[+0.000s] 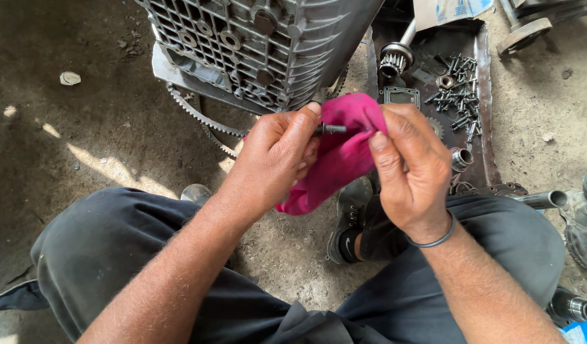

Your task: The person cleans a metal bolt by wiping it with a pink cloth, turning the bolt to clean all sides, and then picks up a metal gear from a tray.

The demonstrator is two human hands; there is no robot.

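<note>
Bare, dusty concrete floor, patched with sunlight; you sit low on it, knees apart in dark trousers. Centre of view: a small threaded bolt, lying level, held up between your hands above the floor. Your left hand pinches its head end, thumb and fingers pressed together on it. Your right hand bunches a pink rag around the bolt's far end, fingers closed on the cloth; a dark band sits on that wrist. Rag hangs down between both hands. Just beyond, a ribbed grey metal casing stands on the floor, a toothed ring under its edge. To the right, a rusty tray holds loose bolts, a splined shaft.
</note>
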